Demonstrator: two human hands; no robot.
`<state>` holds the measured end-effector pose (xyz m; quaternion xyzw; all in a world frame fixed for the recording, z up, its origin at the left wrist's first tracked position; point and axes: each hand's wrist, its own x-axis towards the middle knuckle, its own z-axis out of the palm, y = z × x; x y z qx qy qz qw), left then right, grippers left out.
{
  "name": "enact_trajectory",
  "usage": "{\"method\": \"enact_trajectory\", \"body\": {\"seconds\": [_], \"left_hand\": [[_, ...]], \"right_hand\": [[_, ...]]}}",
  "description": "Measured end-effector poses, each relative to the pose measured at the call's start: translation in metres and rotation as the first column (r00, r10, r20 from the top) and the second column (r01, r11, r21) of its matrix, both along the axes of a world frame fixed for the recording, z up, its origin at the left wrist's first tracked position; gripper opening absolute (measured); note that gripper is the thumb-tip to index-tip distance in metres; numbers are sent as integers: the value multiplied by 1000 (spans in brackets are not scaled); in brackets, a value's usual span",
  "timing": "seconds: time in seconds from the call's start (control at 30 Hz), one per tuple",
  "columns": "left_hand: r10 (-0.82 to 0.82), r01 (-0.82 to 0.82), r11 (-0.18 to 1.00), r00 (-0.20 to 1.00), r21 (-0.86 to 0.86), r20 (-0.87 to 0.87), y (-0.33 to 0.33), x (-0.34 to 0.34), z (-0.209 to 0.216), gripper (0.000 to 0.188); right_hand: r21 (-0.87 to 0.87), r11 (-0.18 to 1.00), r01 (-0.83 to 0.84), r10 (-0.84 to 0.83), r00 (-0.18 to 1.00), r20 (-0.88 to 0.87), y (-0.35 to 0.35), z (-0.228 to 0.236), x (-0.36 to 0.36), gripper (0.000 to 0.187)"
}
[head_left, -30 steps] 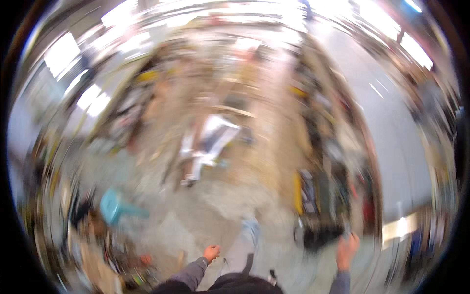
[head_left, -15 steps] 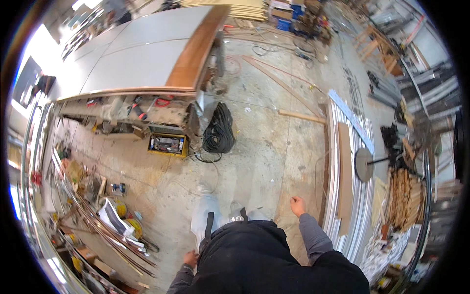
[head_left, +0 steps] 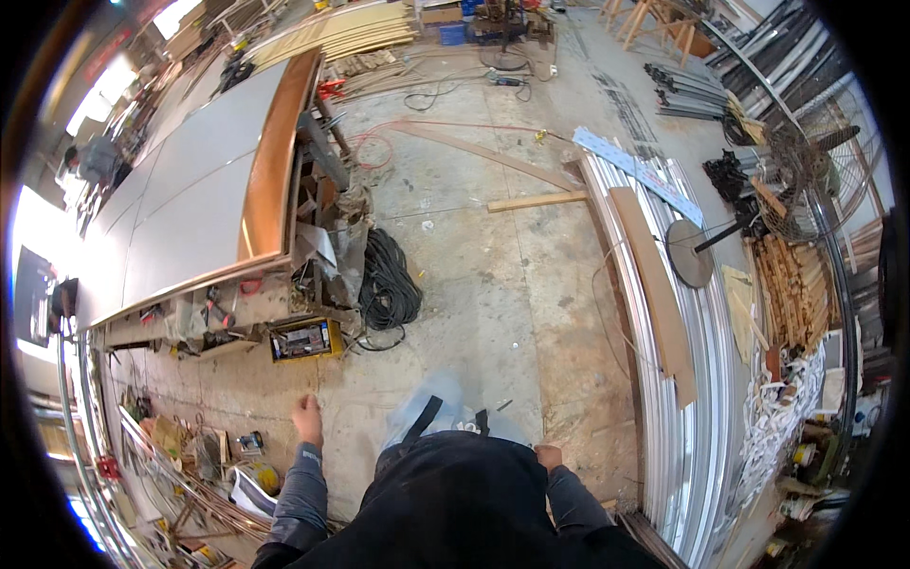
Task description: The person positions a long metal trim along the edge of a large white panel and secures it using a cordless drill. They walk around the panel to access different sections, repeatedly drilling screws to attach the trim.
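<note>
My left hand (head_left: 307, 420) swings out ahead of me over the concrete floor, its fingers loosely curled with nothing visible in them. It touches nothing; the yellow toolbox (head_left: 332, 341) under the workbench is nearest ahead of it. Close by my right hip is my right hand (head_left: 548, 457), small in view and also curled, with no object showing. My legs are partly seen below the dark jacket (head_left: 455, 493). To the right of that hand runs a stack of long silvery metal profiles (head_left: 654, 417).
A large workbench carries grey panels (head_left: 194, 194) with a copper-brown edge strip (head_left: 270, 161). A coil of black cable (head_left: 387, 284) lies beside it. A fan base (head_left: 689, 254) and a brown board (head_left: 654, 294) rest on the profiles. A wooden batten (head_left: 537, 201) crosses the floor ahead.
My left hand has swung forward and my right hand back toward my hip. The view has shifted, with the bench further left and the fan now showing more fully.
</note>
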<state>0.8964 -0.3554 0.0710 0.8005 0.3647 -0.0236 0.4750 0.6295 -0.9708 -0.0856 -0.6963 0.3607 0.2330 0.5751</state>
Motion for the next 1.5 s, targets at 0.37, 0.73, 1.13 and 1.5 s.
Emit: {"method": "enact_trajectory", "body": {"seconds": [0.37, 0.73, 1.13, 1.5], "left_hand": [[-498, 131, 503, 852, 854, 162, -61, 340, 185, 60], [-382, 354, 608, 915, 710, -130, -60, 563, 125, 73], [-115, 157, 769, 988, 620, -107, -82, 571, 116, 68], [-69, 17, 687, 997, 726, 42, -69, 557, 116, 67]], "right_hand": [[121, 880, 460, -383, 836, -393, -10, -43, 147, 22], [251, 966, 55, 14, 964, -264, -14, -35, 545, 110], [-32, 915, -401, 315, 763, -565, 17, -133, 601, 131], [-169, 887, -430, 400, 898, -184, -62, -139, 692, 110]]}}
